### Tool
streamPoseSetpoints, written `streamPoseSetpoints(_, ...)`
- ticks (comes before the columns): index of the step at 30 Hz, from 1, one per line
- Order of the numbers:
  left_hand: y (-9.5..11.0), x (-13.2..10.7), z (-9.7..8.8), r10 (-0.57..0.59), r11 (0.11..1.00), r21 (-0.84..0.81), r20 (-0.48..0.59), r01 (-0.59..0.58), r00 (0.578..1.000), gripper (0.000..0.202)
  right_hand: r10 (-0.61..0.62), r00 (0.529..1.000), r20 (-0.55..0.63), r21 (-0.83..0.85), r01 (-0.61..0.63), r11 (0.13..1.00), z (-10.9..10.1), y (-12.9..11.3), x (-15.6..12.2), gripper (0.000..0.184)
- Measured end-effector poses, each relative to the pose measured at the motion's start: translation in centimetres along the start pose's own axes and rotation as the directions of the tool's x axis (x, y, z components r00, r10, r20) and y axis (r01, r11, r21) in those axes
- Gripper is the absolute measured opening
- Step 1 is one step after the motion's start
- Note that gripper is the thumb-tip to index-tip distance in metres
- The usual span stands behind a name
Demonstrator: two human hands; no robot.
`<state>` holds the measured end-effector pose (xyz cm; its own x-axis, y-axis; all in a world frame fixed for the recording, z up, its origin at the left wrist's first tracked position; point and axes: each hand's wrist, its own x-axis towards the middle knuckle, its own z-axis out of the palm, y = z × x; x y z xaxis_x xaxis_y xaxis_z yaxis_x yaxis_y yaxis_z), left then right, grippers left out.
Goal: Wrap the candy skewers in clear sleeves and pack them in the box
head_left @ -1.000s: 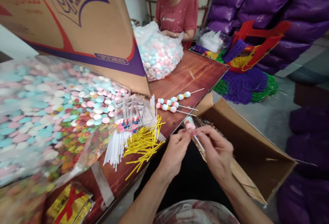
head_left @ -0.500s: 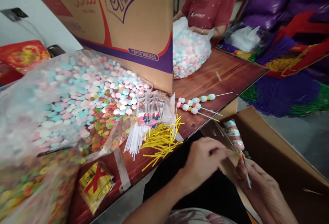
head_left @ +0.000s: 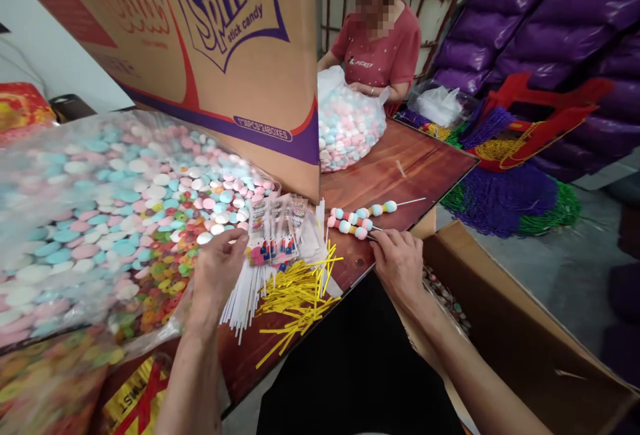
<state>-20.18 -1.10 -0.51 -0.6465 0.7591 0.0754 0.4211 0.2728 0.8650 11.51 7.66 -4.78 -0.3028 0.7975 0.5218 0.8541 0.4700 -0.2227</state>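
My left hand [head_left: 219, 265] is over the table at the left edge of the small clear printed wrappers [head_left: 277, 225]. Its fingers are loosely curled, with a small gap by the thumb and nothing visible between them. At the table's edge, my right hand [head_left: 400, 258] is closed on the stick end of a candy skewer [head_left: 353, 228] strung with pink, white and blue sweets. Other candy skewers [head_left: 384, 209] lie just beyond it. Below the wrappers are white sticks [head_left: 245, 302] and a loose pile of yellow twist ties [head_left: 295, 295].
A clear bag of pastel sweets [head_left: 100, 202] and gummy rings [head_left: 170, 275] covers the left side. A large printed carton [head_left: 220, 88] stands behind. An open cardboard box [head_left: 500, 302] is at my right. Across the table, a person [head_left: 375, 48] handles another sweet bag [head_left: 350, 122].
My right hand has left the wrapped skewer, which now seems to be in the open box, and moved to the skewers on the table. My left hand has swung left to the wrappers.
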Motion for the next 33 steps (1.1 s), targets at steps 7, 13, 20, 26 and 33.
streamPoseSetpoints(7, -0.8, 1.7, -3.6, 0.068, 0.952, 0.305, -0.144, -0.021, 0.987, 0.028, -0.031, 0.998, -0.061, 0.222, 0.044, 0.974, 1.2, 0.4, -1.2, 0.023)
streamPoseSetpoints(13, 0.2, 4.0, -2.8, 0.155, 0.824, 0.549, 0.020, -0.141, 0.988, 0.027, 0.083, 0.992, -0.092, 0.429, -0.035, 0.903, 0.1, -1.2, -2.3, 0.018)
streamPoseSetpoints(20, -0.9, 3.0, -1.7, 0.147, 0.662, 0.715, 0.171, -0.226, 0.974, 0.027, 0.120, 0.993, -0.018, 0.580, -0.088, 0.810, -0.6, -3.3, -3.3, 0.011)
streamPoseSetpoints(26, -1.2, 2.8, -1.3, 0.201, 0.640, 0.733, 0.130, -0.231, 0.971, 0.013, 0.113, 0.993, 0.022, 0.652, -0.100, 0.752, -1.1, -4.3, -3.5, 0.015)
streamPoseSetpoints(33, 2.4, -1.0, 2.7, 0.078, 0.996, -0.056, 0.137, -0.071, 0.987, 0.035, 0.158, 0.986, 0.057, 0.718, -0.151, 0.679, -1.5, -4.5, -3.8, 0.015)
